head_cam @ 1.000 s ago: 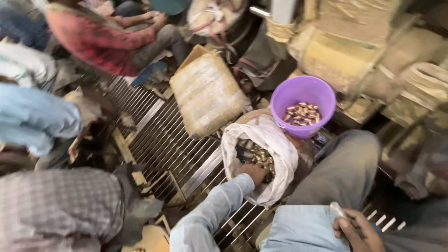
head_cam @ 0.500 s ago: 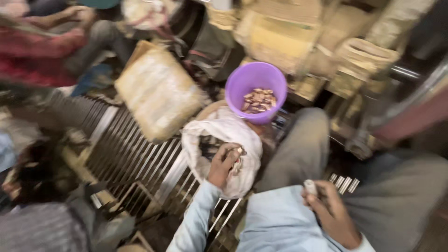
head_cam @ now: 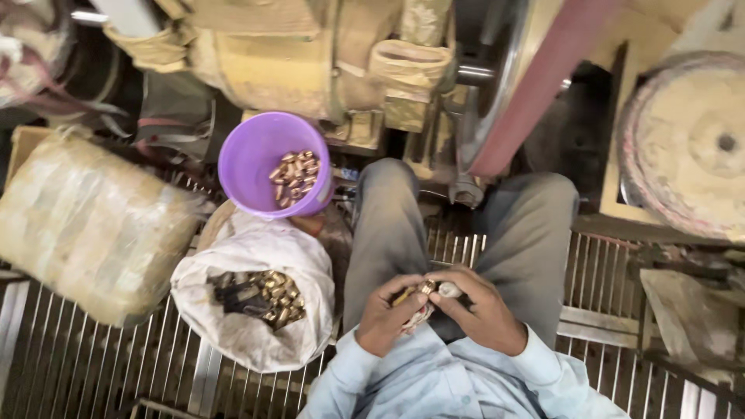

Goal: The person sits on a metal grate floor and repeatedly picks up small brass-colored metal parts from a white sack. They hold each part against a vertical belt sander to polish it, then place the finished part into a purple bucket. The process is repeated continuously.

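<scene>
My left hand (head_cam: pixel 386 314) and my right hand (head_cam: pixel 479 309) meet over my lap, between my grey-trousered knees. The left hand pinches small brass-coloured metal pieces (head_cam: pixel 410 294). The right hand grips a small pale cylindrical tool (head_cam: pixel 449 290) that touches those pieces. To my left lies an open white sack (head_cam: pixel 252 341) with many of the same brass pieces inside. Just beyond it stands a purple plastic bowl (head_cam: pixel 256 159) holding a small heap of them.
I sit on a metal grate floor (head_cam: pixel 116 365). A wrapped tan bundle (head_cam: pixel 85 225) lies at the left. A dusty yellow machine (head_cam: pixel 310 54) with a red belt (head_cam: pixel 543 85) and a large pale wheel (head_cam: pixel 687 140) stands ahead.
My left hand has come out of the white sack to my lap with brass pieces, meeting the right hand. The view has swung right, off the other people and onto the machine.
</scene>
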